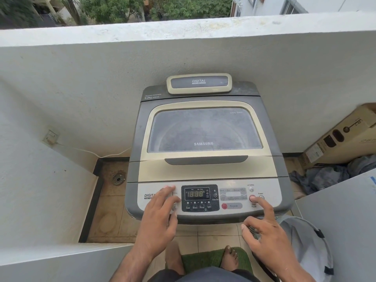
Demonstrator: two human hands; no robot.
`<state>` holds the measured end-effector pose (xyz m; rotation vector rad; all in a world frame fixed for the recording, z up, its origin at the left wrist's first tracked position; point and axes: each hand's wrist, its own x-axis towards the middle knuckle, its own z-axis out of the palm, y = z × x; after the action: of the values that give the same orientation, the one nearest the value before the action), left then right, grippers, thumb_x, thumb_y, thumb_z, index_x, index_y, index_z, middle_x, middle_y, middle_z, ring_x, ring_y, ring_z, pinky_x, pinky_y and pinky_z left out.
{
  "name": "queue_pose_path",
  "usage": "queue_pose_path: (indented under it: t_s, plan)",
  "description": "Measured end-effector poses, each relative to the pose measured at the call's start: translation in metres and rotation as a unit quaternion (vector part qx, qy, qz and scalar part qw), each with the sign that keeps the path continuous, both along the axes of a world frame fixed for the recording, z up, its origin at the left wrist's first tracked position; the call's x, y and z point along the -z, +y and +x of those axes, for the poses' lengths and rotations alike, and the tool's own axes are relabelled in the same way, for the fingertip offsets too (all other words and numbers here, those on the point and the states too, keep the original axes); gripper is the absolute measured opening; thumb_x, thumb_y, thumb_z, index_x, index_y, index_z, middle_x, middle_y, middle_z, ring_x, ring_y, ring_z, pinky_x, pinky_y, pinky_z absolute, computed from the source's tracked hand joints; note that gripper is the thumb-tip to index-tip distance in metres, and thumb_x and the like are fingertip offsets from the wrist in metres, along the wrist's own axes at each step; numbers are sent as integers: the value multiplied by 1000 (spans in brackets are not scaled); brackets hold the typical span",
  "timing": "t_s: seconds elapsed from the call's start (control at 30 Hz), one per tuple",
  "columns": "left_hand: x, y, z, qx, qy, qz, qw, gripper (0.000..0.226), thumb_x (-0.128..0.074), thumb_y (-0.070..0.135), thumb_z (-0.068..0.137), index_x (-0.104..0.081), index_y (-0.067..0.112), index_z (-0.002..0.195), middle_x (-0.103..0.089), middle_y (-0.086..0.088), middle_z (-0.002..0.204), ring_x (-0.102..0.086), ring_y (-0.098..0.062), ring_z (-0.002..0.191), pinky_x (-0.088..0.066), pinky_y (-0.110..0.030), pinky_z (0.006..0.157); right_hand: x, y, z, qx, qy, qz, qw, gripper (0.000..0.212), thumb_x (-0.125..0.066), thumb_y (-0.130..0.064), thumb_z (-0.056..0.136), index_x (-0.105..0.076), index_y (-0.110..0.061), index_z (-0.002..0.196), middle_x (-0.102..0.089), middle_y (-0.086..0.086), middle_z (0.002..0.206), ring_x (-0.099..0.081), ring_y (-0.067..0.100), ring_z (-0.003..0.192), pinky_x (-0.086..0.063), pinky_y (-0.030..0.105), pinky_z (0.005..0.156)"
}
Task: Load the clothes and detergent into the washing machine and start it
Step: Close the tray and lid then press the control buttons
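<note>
Washing machine (205, 151) lid shut, left hand (160, 218) and right hand (266, 235) grips released, laundry basket (309, 247) beside

Pretty clearly a home balcony doing double duty as a laundry corner, a few floors up. A top-load washing machine (205, 151) sits against a white parapet wall (101, 64) at 12 o'clock, with treetops (126, 7) and a neighbouring building (284, 5) visible over it. There's a floor drain (118, 178) at 9 o'clock in a sunken tiled patch, and a wall socket (50, 136) with a white cord running toward the machine. At 3 o'clock, a cardboard box (341, 137) and a heap of dark clothes (329, 176). A grey laundry hamper (307, 247) sits at 4 o'clock, and there's a green mat (205, 259) under bare feet.
</note>
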<state>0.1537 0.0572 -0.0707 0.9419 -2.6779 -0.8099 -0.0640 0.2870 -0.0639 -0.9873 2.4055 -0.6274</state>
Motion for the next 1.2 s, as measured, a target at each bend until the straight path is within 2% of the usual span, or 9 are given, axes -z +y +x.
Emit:
queue_pose_path:
  t_s: [0.17,0.3,0.4,0.47,0.57,0.67,0.87,1.03,1.2]
  plan:
    - [1,3,-1,-12,8,-1,1000,37,-61,15,89,-59,29,123,-41,12,158,-30,-9,152,-26,-34,123,4,-1,-1,-3,0,10,1000,26,-75,-34,86,-58,-36,67,-15,-34,154,-57,-8,81,-32,9,63]
    - [3,4,-2,-20,5,-1,1000,37,-61,17,88,-58,30,123,-43,12,158,-32,-10,150,-28,-37,122,9,0,-1,-5,3,21,1000,25,-74,-37,88,-57,-36,70,-10,-33,156,-58,2,92,-32,9,62]
    - [3,4,-2,-24,0,1,1000,35,-56,21,88,-56,33,122,-42,13,158,-32,-11,150,-28,-38,122,6,-2,-4,-10,10,9,1000,25,-71,-38,90,-56,-35,70,-13,-32,153,-59,-4,78,-38,18,64]
    - [4,4,-2,-23,1,-1,1000,35,-55,23,88,-55,34,121,-42,13,157,-32,-11,150,-28,-38,122,2,-2,-6,-15,23,20,999,23,-69,-39,90,-56,-34,72,-14,-34,151,-58,-4,71,-36,17,61]
    - [6,3,0,-20,2,-4,1000,35,-54,24,88,-54,36,121,-41,15,158,-31,-10,150,-27,-38,122,-5,1,-9,-31,47,32,998,23,-67,-41,91,-55,-34,73,-16,-35,151,-56,-5,69,-33,15,56]
    - [8,0,-1,-13,2,-12,1000,36,-57,24,88,-55,35,121,-42,14,157,-34,-11,149,-28,-37,120,-12,0,-15,-44,73,36,996,21,-66,-42,93,-56,-35,76,-23,-35,148,-58,-1,67,-40,22,54]
    - [10,-5,-1,-8,-1,-41,999,28,-58,25,88,-59,31,116,-49,10,149,-43,-16,139,-37,-39,109,-24,-14,-25,-51,122,10,991,20,-65,-36,93,-60,-31,75,-44,-25,125,-59,5,65,-43,23,49]
    - [7,-12,-6,-5,-13,-77,997,19,-53,30,87,-57,29,106,-53,7,140,-47,-18,126,-43,-41,100,-28,-30,-38,-47,139,-19,989,17,-61,-35,95,-60,-30,79,-53,-19,104,-64,6,79,-55,26,53]
    - [4,-18,-11,9,-23,-117,993,15,-52,29,88,-56,25,101,-55,5,130,-48,-19,117,-44,-39,92,-30,-42,-52,-45,150,-13,988,19,-60,-37,97,-63,-29,81,-58,-14,89,-58,7,78,-42,17,56]
